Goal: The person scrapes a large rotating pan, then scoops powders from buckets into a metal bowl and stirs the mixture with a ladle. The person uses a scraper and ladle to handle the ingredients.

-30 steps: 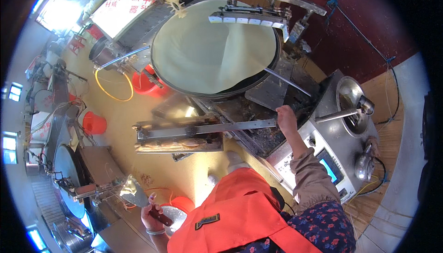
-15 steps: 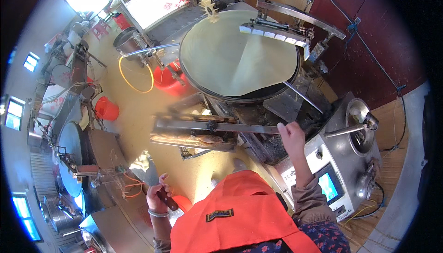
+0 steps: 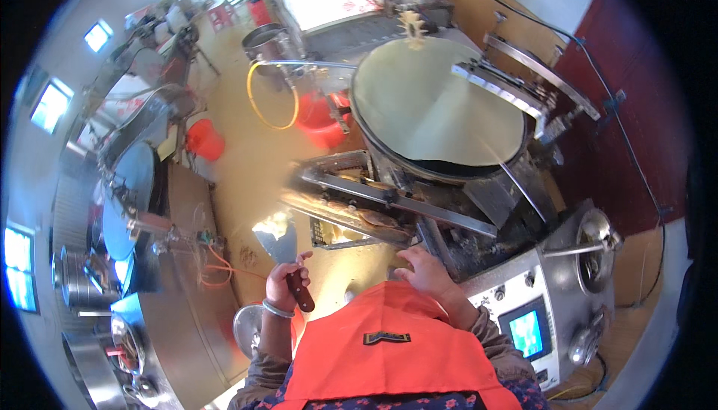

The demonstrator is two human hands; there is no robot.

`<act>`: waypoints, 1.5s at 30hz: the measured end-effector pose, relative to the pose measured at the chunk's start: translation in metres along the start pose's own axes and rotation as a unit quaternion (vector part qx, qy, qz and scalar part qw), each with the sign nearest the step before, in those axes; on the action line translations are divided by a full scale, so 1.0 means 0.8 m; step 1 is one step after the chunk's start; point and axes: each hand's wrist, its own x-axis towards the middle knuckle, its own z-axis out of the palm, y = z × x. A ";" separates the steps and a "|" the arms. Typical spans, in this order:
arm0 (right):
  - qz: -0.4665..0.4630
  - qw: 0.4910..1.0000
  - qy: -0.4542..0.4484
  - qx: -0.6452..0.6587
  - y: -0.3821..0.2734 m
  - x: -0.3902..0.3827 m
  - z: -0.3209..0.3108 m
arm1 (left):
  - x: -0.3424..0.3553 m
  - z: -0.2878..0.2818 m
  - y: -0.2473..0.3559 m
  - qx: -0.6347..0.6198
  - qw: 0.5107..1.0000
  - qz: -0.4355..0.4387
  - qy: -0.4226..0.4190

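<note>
My left hand [image 3: 283,288] is closed around the brown wooden handle of a scraper [image 3: 280,248]. Its flat grey blade points away from me, with a pale yellowish lump [image 3: 274,224] on the far end. My right hand [image 3: 429,271] hovers by the near right end of a worn wooden board [image 3: 355,215], fingers loosely apart and nothing seen in them. Above that board runs a long metal bar [image 3: 437,206]. Beyond, a thin pale batter sheet [image 3: 422,103] covers a large round griddle [image 3: 430,170], and a segmented white-and-metal scraper arm [image 3: 497,88] reaches over it.
At right stands a white control panel [image 3: 490,301] with a lit screen, beside a steel pot [image 3: 596,249]. Red buckets [image 3: 205,139] stand on the yellowish floor. A thin metal rod [image 3: 523,193] slants from the griddle's near edge. A second round griddle [image 3: 129,193] is at left.
My right hand has left the metal bar's end and come nearer my body, opening. The bar now slants down to the right. The view has shifted; my left hand still holds the scraper.
</note>
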 end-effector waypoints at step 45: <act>0.004 0.906 -0.242 0.347 -0.118 0.051 0.059 | 0.033 0.045 0.030 -0.015 0.998 0.041 -0.051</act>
